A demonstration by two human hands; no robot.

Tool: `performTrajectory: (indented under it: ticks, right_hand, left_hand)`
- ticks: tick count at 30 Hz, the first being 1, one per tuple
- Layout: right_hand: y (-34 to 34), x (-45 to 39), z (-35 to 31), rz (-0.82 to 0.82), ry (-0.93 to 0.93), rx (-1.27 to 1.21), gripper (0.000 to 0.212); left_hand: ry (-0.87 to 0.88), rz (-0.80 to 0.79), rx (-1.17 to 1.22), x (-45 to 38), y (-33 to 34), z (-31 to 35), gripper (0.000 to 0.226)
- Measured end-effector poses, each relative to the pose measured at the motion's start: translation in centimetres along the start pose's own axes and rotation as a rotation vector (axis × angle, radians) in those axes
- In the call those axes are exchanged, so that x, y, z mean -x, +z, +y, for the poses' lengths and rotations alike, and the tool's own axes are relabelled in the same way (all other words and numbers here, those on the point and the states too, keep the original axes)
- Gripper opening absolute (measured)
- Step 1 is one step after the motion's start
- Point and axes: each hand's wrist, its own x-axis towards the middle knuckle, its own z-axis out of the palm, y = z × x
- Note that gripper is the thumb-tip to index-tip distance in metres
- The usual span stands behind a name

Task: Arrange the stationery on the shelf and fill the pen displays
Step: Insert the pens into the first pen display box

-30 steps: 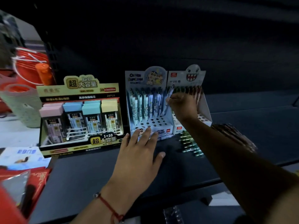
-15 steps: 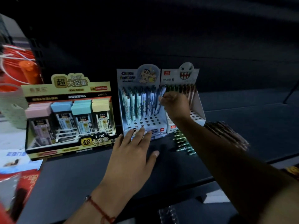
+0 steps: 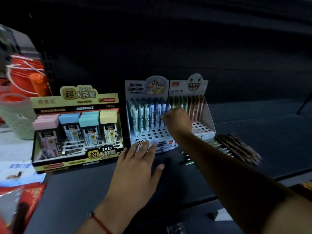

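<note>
- Right hand (image 3: 177,121) pinched a pen into the cartoon pen display (image 3: 148,115); front holes remained empty.
- Left hand (image 3: 136,168), fingers spread, braced its base.
- Loose pens (image 3: 236,147) waited on the shelf (image 3: 270,132).

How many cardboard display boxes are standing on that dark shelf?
3. The gold lead-refill box stands at the left, the cartoon pen display in the middle, and the ghost-face pen display directly on its right, partly behind the right hand. Others may lie outside the view.
</note>
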Motion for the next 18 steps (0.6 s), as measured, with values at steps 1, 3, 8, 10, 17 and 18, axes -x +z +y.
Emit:
performTrajectory:
  ticks: [1, 3, 8, 10, 17, 18]
  right_hand:
    - [0.0, 0.0, -0.1, 0.002, -0.002, 0.006, 0.022]
    - [-0.2, -0.4, -0.1, -0.024, 0.01, 0.006, 0.023]
    - [-2.8, 1.6, -0.4, -0.112, -0.1, 0.05, 0.023]
    - [-4.1, 4.3, -0.3, -0.162, -0.214, 0.048, 0.034]
    - [-3.8, 11.7, 1.2, -0.521, -0.544, 0.331, 0.057]
    - [-3.4, 12.0, 1.4, -0.539, -0.546, 0.336, 0.058]
  left_hand:
    - [-0.002, 0.002, 0.004, 0.0, -0.1, 0.0, 0.069]
    - [-0.007, -0.001, 0.008, 0.0, -0.1, -0.1, 0.065]
    - [-0.029, -0.004, 0.013, 0.3, -0.5, -0.6, 0.065]
    - [-0.038, -0.02, 0.003, 0.6, -0.5, -1.0, 0.066]
    - [-0.084, -0.035, -0.02, 1.8, -1.0, -1.9, 0.069]
    - [-0.092, -0.039, -0.019, 2.1, -1.1, -2.1, 0.069]
